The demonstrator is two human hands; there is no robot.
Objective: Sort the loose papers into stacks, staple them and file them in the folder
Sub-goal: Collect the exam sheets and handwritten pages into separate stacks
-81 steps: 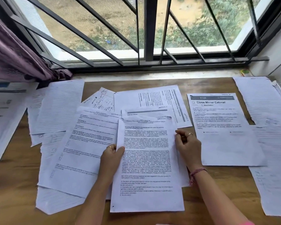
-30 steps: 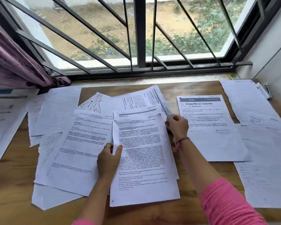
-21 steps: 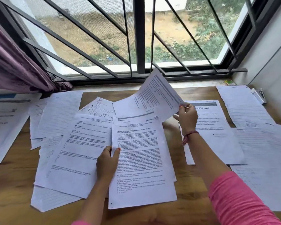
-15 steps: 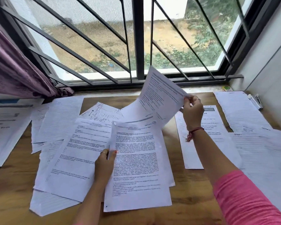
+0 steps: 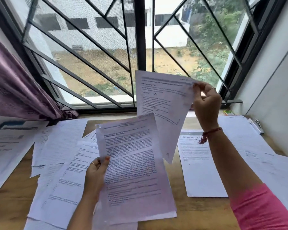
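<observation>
We read "Close Mirror" on a sheet [image 5: 196, 163]; other print blurs. Left hand [image 5: 96, 170] grips a page [image 5: 133, 166]; right hand [image 5: 206, 103] pinches another [image 5: 163, 103].

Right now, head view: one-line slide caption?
At a paper-strewn desk, left hand grips a printed sheet; right hand pinches a second page aloft.
</observation>
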